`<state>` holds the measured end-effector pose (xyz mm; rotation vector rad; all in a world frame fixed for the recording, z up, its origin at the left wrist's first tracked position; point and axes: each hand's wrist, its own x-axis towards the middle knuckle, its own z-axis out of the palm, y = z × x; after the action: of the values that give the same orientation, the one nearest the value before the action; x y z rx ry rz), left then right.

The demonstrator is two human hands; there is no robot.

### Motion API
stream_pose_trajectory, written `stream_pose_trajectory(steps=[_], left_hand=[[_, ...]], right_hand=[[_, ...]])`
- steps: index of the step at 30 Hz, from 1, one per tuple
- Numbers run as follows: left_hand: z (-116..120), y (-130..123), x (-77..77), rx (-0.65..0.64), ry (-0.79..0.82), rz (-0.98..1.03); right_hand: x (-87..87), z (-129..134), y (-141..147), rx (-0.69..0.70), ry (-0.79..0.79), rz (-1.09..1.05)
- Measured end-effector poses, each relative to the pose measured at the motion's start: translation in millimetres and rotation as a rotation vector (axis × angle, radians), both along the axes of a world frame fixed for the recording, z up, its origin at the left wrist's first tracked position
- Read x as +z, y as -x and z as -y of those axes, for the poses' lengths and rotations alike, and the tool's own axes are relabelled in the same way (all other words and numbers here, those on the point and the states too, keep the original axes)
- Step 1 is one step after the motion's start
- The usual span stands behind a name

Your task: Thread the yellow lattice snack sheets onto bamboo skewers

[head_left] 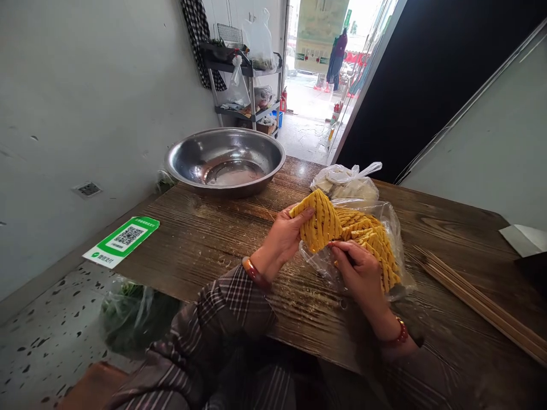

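Note:
My left hand [284, 236] grips a yellow, diagonally scored slab of food [320, 219], perhaps lattice-cut tofu, thumb on its face. The slab is held tilted above the table. My right hand [361, 270] is closed in a pinch at the slab's lower right corner; whether something thin is between the fingertips cannot be made out. Just behind that hand, more yellow scored slabs [378, 250] lie in an opened clear plastic bag [391, 222]. A bundle of thin wooden skewers [474, 296] rests on the table to the right.
A wide steel basin [226, 185] stands at the table's back left. Behind the slabs sits a tied plastic bag [348, 182] with pale contents. Crumbs dot the wooden table [192, 233]. A green QR card [123, 242] lies at the left edge. A shelf cart [252, 71] stands beyond.

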<state>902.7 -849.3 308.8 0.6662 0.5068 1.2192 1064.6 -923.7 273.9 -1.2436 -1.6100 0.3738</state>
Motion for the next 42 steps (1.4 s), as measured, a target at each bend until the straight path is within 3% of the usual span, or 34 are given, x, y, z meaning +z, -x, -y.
stream_pose_trajectory(steps=[21,32,42], left_hand=[[3.1,-3.7,-1.6,-0.029,0.009,-0.039],[1.8,4.0,6.2,0.092,-0.050,-0.095],[-6.6,7.1,3.8,0.094,0.035,0.046]], right_hand=[[0.9,-3.2,-1.2,-0.067,0.027,0.037],[-1.1,-1.7,-1.8,-0.004,-0.033,0.096],[1.5,0.5,-4.0,0.009,0.042,0.048]])
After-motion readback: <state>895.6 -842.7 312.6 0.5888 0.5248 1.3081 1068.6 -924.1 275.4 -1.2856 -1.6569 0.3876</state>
